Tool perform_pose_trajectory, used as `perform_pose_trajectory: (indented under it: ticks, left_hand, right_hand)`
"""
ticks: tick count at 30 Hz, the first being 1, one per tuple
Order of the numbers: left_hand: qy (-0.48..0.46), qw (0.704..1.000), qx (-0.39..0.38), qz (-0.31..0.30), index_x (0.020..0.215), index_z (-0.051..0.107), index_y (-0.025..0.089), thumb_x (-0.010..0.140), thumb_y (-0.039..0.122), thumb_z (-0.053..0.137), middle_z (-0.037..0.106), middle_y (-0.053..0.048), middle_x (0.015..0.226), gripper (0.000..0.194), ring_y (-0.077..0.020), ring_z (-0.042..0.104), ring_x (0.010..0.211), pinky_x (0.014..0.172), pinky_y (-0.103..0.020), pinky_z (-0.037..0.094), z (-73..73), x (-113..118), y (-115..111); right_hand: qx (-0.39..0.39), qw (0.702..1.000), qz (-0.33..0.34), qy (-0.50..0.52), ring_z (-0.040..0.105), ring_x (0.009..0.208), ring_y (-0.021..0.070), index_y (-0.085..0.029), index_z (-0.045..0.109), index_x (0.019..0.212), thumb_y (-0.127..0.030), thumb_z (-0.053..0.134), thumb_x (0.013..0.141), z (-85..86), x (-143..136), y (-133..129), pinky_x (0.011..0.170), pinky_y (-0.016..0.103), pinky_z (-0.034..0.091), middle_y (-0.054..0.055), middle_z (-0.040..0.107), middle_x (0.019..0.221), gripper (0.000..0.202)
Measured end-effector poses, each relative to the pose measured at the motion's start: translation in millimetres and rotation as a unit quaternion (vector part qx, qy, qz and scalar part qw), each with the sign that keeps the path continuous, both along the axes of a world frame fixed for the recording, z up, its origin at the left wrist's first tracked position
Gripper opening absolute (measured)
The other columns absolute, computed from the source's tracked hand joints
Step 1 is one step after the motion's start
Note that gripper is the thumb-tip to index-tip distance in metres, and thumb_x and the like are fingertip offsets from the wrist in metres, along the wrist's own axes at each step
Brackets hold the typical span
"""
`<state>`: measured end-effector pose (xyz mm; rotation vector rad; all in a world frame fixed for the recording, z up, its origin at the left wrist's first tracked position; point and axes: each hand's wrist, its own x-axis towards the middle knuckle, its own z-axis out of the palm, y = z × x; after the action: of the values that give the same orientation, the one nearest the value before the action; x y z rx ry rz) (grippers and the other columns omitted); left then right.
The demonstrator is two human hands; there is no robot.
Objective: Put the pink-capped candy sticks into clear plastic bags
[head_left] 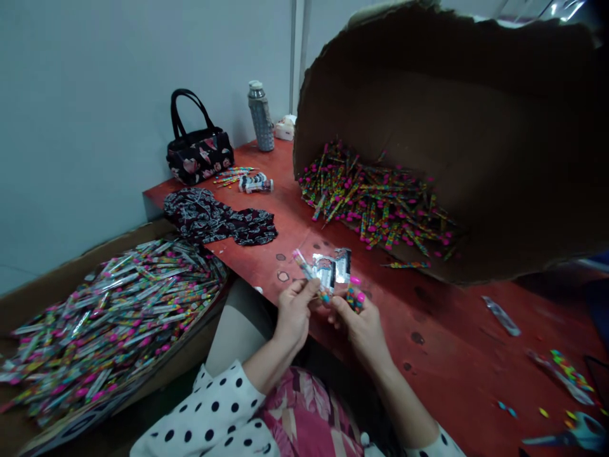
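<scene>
The left hand (pixel 292 312) pinched a wrapped tube (pixel 302 264); the right hand (pixel 363 322), just beside, gripped pink-capped tubes (pixel 351 296). Gentle pinching seemed best.

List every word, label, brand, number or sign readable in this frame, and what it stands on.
No text is legible.
Silver packets at centre: print too small and blurred.
Lower-left carton: dark marks on its outer side, unreadable.
Black-and-white packs near the handbag: markings too small.
</scene>
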<state>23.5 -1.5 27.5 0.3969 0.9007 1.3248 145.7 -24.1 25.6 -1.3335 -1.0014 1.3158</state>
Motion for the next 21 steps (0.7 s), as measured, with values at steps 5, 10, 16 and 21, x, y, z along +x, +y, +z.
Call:
perform_pose_trajectory:
  ticks: [5,10,16,21]
  left_hand:
    - [0.017,0.965,0.06,0.256,0.089,0.063,0.017,0.071,0.061,0.052,0.066,-0.006,0.086,0.049,-0.0167,0.062,0.081,0.076,-0.032,0.05,5.2,-70.1,15.6]
    - [0.299,0.942,0.126,0.091,0.092,0.068,0.022,0.069,0.042,0.066,0.063,-0.006,0.094,0.031,-0.0191,0.058,0.09,0.086,-0.031,0.042,-1.1,-49.7,29.4]
    - [0.659,0.665,0.316,-0.156,0.093,0.066,0.025,0.075,0.034,0.062,0.058,-0.007,0.095,0.021,-0.0233,0.049,0.094,0.083,-0.036,0.036,-23.0,30.7,60.0]
    - [0.754,0.548,0.327,-0.154,0.084,0.066,0.023,0.082,0.033,0.052,0.058,-0.009,0.095,0.018,-0.0248,0.044,0.093,0.081,-0.041,0.031,-40.5,44.5,72.9]
  right_hand:
    - [0.177,0.965,-0.141,-0.132,0.055,0.059,0.0136,-0.018,0.059,0.076,-0.035,0.056,0.082,-1.0,28.1,-2.4,0.055,0.025,0.044,0.002,0.059,0.068,0.019]
    - [0.151,0.966,-0.105,-0.183,0.054,0.069,0.016,-0.017,0.058,0.073,-0.039,0.055,0.082,-16.8,45.8,-2.9,0.064,0.028,0.043,0.002,0.058,0.069,0.023]
    - [0.071,0.985,-0.077,-0.137,0.051,0.061,0.013,-0.017,0.056,0.076,-0.044,0.055,0.08,-13.5,51.8,10.7,0.06,0.025,0.041,-0.001,0.055,0.065,0.027]
    - [0.016,0.994,-0.083,-0.068,0.053,0.054,0.012,-0.017,0.057,0.081,-0.046,0.064,0.072,-9.3,70.9,36.3,0.051,0.023,0.042,-0.002,0.057,0.059,0.031]
